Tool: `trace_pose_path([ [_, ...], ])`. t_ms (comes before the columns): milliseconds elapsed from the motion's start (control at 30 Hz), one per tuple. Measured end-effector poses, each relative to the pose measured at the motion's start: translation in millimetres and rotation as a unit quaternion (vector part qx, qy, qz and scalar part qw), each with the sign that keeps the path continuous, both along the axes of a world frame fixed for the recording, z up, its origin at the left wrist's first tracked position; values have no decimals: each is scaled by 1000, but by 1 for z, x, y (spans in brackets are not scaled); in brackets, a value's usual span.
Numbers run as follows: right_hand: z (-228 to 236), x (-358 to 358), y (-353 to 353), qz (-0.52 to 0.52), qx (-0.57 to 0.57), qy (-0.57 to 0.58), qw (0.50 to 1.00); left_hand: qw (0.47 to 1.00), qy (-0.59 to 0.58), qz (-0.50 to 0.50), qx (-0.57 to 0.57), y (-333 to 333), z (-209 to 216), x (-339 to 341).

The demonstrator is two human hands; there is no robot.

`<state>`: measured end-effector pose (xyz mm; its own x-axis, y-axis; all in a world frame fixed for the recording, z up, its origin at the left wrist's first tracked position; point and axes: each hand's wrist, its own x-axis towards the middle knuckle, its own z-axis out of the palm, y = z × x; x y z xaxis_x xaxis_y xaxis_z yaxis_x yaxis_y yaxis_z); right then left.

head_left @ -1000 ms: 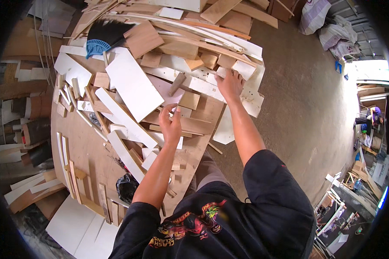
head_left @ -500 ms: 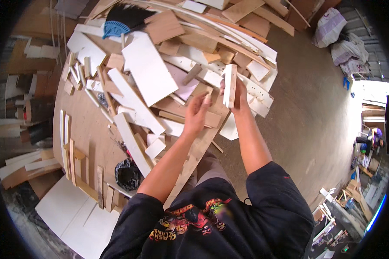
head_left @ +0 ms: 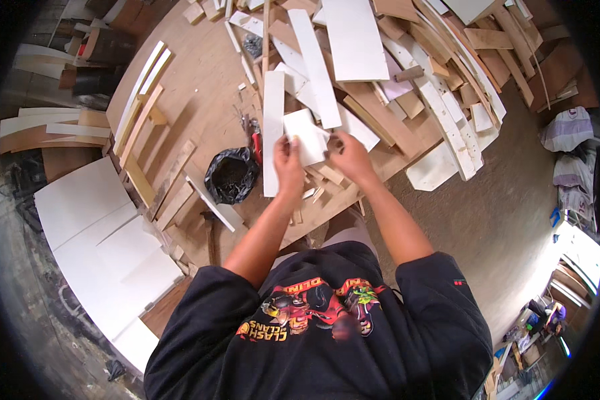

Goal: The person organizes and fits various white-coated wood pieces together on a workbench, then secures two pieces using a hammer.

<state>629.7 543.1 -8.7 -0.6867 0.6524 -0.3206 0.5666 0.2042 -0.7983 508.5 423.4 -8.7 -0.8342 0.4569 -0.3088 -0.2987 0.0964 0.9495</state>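
A small white board piece (head_left: 305, 135) lies between my hands, beside a long white strip of board (head_left: 273, 127). My left hand (head_left: 289, 167) is at its left edge with the fingers curled together. Something pale shows at the fingertips, too small to name. By the piece's right edge, my right hand (head_left: 351, 159) has its fingers drawn into a pinch, slightly blurred. A whitish bit shows at those fingertips, and I cannot tell whether it belongs to the board piece. Small wood offcuts (head_left: 327, 175) lie just below the piece, near the table edge.
A black plastic bag (head_left: 232, 175) stands open left of my hands. Beyond lie a large white panel (head_left: 357, 40) and heaped wood strips. A hammer-like tool (head_left: 211, 233) rests near the front edge. White sacks (head_left: 570, 130) sit on the floor at right.
The white-faced wood block has left my right hand. Both hands have moved left from the scrap heap to the small white board piece. The view has turned left.
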Motion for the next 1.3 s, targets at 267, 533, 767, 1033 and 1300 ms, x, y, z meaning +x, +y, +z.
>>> trace_pose_path([
  [267, -35, -36, -61, 126, 339, -92, 928, 990, -123, -6, 71, -121, 0, -48],
  [533, 57, -44, -145, -88, 161, 8, 983, 937, -256, -31, 237, -158, 7, -48],
  [767, 73, -49, -222, -64, 298, 91, 948, 916, -286, -51, 278, -168, 37, -45],
  [1033, 82, -48, -237, -32, 264, 57, 962, 930, -251, -70, 260, -179, 36, -50],
  [1300, 81, -45, -231, -19, 235, 81, 968, 938, -254, -63, 225, -175, 40, -49],
])
